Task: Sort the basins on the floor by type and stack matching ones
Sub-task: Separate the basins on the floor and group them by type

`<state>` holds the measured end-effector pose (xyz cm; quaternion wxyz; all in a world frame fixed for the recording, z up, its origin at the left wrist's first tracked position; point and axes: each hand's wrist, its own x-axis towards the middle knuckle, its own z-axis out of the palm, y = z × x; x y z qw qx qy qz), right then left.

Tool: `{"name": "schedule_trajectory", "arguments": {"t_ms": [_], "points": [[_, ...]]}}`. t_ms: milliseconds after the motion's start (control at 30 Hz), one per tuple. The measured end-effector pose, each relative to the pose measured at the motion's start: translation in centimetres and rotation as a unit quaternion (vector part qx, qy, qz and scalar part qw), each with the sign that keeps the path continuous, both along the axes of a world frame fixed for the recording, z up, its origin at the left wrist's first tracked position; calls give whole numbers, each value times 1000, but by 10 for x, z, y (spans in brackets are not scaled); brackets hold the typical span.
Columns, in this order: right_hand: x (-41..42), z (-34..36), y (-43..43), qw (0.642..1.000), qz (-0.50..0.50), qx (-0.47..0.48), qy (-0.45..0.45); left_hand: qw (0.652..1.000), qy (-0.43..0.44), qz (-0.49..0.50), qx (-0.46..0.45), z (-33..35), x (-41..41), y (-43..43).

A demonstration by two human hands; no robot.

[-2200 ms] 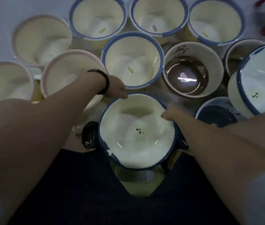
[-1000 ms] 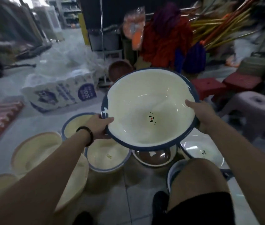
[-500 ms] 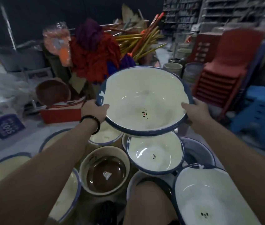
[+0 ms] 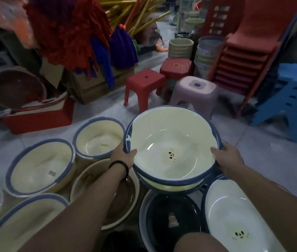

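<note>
Holding glossy round blue-rimmed basin (image 4: 164, 135) | left hand (image 4: 124, 155), right hand (image 4: 228, 158) grip curled round opposite rims

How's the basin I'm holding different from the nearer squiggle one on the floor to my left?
The held basin has a small face printed inside; the squiggle basin has a wavy line. The held basin's rim is dark navy, the squiggle basin's a paler blue. The left hand and right hand grip the held basin; the squiggle basin sits untouched. Both are round, cream inside.
</note>
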<state>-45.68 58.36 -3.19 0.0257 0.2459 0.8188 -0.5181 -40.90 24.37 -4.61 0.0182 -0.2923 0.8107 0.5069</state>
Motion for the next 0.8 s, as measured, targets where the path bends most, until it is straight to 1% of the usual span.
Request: {"name": "schedule_trajectory", "arguments": {"t_ms": [67, 133, 200, 333, 400, 500, 600, 733, 800], "points": [[1, -19, -1, 1000, 14, 16, -12, 999, -26, 12, 28, -24, -3, 1], [-2, -36, 0, 999, 17, 39, -22, 996, -40, 48, 62, -43, -9, 9], [-7, -51, 2, 998, 18, 52, -40, 995, -52, 71, 46, -55, -17, 19], [-13, -70, 9, 990, 55, 96, -88, 997, -57, 34, -29, -71, -28, 26], [-17, -76, 11, 983, 86, 126, -98, 995, -89, 34, -26, -75, -30, 26], [-24, -86, 15, 971, 103, 170, -130, 991, -132, 36, -8, -79, -28, 28], [-23, -96, 16, 952, 134, 219, -166, 990, -140, 25, -8, -86, -29, 26], [-26, -93, 20, 931, 163, 281, -165, 989, -145, 28, -3, -88, -29, 28], [-22, -80, 23, 928, 181, 294, -140, 986, -161, 34, -35, -85, -26, 33]]}}
